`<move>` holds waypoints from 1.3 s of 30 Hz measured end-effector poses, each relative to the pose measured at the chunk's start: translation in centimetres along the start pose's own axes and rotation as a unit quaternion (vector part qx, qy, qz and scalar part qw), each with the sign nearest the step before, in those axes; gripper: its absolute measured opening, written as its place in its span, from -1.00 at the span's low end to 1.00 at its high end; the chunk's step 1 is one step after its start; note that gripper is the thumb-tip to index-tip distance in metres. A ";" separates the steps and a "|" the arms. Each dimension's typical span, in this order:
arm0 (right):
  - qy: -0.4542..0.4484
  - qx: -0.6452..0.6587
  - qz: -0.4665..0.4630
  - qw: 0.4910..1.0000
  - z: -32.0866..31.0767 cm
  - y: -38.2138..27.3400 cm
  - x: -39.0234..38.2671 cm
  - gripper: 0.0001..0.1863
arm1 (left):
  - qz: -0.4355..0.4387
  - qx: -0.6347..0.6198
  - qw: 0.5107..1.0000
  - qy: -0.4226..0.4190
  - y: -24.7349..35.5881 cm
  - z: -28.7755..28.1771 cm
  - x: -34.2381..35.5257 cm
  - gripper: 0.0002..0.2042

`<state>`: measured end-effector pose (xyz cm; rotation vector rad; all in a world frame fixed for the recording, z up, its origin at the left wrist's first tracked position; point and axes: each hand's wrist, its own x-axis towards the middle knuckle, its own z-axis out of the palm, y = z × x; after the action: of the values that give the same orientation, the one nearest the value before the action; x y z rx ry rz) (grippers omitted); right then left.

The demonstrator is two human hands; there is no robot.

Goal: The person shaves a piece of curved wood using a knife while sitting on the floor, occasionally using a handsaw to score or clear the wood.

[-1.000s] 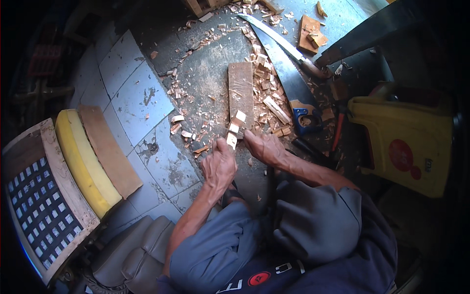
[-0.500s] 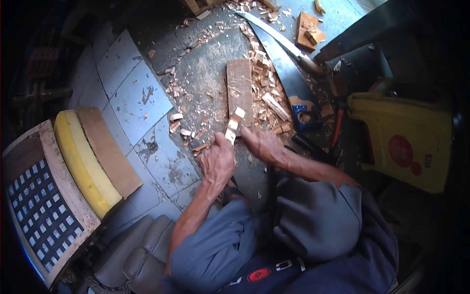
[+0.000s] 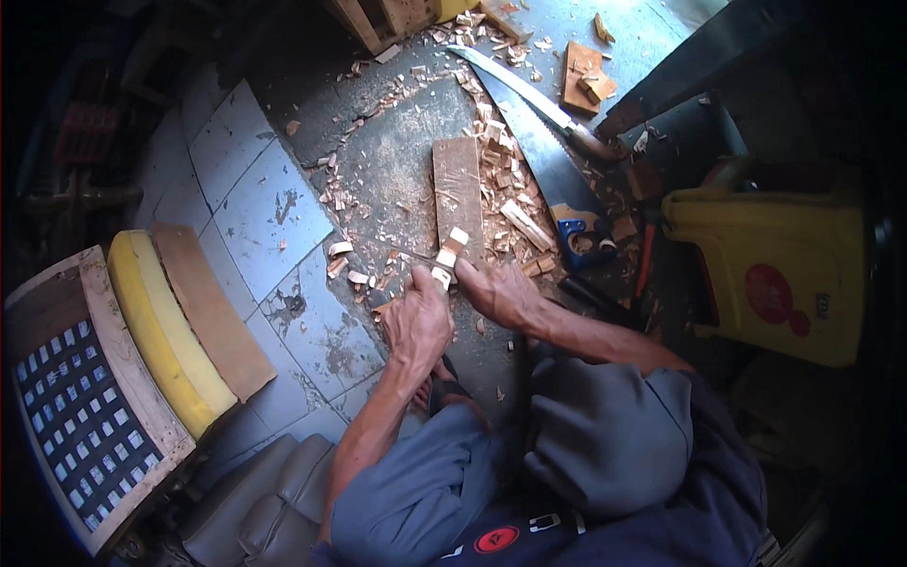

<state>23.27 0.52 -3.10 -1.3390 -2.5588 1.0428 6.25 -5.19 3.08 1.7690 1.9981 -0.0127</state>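
My left hand (image 3: 419,319) is closed on a pale, notched wooden piece (image 3: 452,246), tilted over a brown board (image 3: 455,170) on the floor. My right hand (image 3: 498,293) is closed beside that piece, its thumb near the side; what its fingers hold is partly hidden. A thin dark line, possibly a blade, crosses left of the piece. Wood shavings (image 3: 503,156) surround the board. To the right lie a handsaw with blue handle (image 3: 581,241), a long curved blade with wooden handle (image 3: 595,142) and an orange-handled tool (image 3: 645,260).
A yellow plastic item (image 3: 770,260) stands at right, below a dark beam (image 3: 661,66). At left are a woven wooden-framed panel (image 3: 90,425), yellow foam (image 3: 161,331) and cardboard (image 3: 217,331). Grey cushions (image 3: 255,501) lie lower left; a wooden crate (image 3: 368,19) sits at top.
The floor scene sits slightly lower in the picture than half a second ago. A thin dark line now shows left of the wooden piece. Both hands stay closed around the same spot.
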 end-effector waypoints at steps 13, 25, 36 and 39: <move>0.014 0.005 0.028 0.999 0.3 1.4 0.1 -0.80 | -0.013 -0.015 1.000 -0.018 0.3 0.0 -0.5 -0.55; 0.037 0.013 -0.027 0.999 0.3 2.9 0.9 -0.77 | 0.002 0.016 1.000 -0.020 0.4 0.0 -0.2 -0.60; -0.039 0.038 -0.016 0.998 -2.4 0.3 0.1 -0.71 | 0.044 0.024 0.998 0.024 0.2 0.2 1.4 -0.65; -0.057 -0.012 0.048 0.997 -1.3 -2.2 -1.6 -0.75 | -0.003 -0.016 0.999 -0.028 0.0 -0.1 -0.5 -0.63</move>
<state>23.12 -0.85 -0.42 -1.4628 -2.6181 1.1392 6.21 -5.57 3.36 1.7256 1.9532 -0.0314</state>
